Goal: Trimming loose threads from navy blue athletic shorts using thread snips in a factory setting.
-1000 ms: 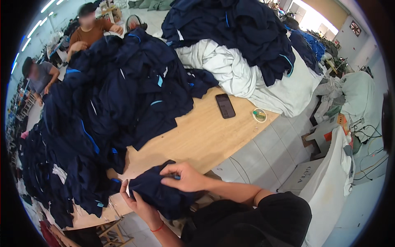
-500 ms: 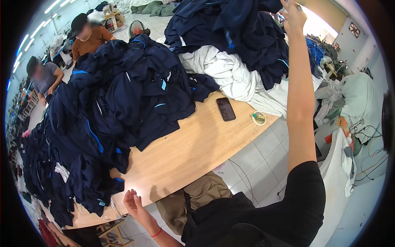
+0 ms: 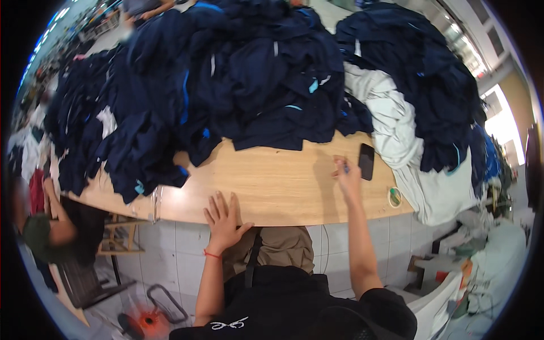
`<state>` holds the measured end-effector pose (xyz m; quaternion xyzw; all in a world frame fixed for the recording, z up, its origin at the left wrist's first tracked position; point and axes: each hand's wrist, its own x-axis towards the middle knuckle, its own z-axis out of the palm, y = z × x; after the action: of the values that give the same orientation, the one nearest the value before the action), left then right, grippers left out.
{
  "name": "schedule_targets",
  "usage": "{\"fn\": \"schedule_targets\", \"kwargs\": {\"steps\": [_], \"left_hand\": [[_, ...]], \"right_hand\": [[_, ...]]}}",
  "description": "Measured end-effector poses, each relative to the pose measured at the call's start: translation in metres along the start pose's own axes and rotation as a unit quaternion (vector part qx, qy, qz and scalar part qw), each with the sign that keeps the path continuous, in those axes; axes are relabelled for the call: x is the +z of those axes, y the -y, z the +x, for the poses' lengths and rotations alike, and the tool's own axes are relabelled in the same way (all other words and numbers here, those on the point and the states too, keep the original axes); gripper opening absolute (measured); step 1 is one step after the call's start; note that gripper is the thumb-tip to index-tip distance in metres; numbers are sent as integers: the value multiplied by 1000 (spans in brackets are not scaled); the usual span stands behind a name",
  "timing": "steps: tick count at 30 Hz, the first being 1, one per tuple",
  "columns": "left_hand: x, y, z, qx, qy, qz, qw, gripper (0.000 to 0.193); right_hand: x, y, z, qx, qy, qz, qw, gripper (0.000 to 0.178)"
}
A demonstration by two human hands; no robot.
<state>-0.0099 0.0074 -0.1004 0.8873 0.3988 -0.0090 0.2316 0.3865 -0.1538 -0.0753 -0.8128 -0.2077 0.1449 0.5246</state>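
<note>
My left hand (image 3: 223, 220), a red band at its wrist, lies flat with its fingers spread on the front edge of the wooden table (image 3: 260, 187). My right hand (image 3: 348, 174) is over the table further right, its fingers curled closed around something small with a bluish part, too small to name. Just right of that hand lies a dark phone (image 3: 366, 162). Beyond both hands, a big heap of navy garments (image 3: 243, 85) with light-blue trim covers the far side of the table.
A second navy heap (image 3: 436, 73) rests at the right on white cloth (image 3: 391, 113). A small round dish (image 3: 394, 196) with something green sits near the table's right edge. At the left, a co-worker (image 3: 54, 232) is beside a chair (image 3: 85, 283). A fan (image 3: 147, 320) stands on the floor behind me.
My right hand has come down from high by the right-hand heap to the table beside the phone. My left hand has settled onto the table edge. The view has turned and tilted.
</note>
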Motion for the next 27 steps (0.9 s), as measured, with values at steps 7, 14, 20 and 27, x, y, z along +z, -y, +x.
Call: {"fn": "schedule_targets", "kwargs": {"steps": [7,14,20,27], "left_hand": [[2,4,2,32,-47,19,998,109],[11,-3,-4,36,-48,-1,998,110],[5,-1,-7,16,-51,-16,998,112],[11,-27,4,30,-206,-129,970,124]], "right_hand": [[151,110,36,-318,111,-34,941,27],[198,186,71,-6,165,311,936,34],[129,152,-6,-8,224,495,839,28],[34,75,-136,42,240,440,864,25]]}}
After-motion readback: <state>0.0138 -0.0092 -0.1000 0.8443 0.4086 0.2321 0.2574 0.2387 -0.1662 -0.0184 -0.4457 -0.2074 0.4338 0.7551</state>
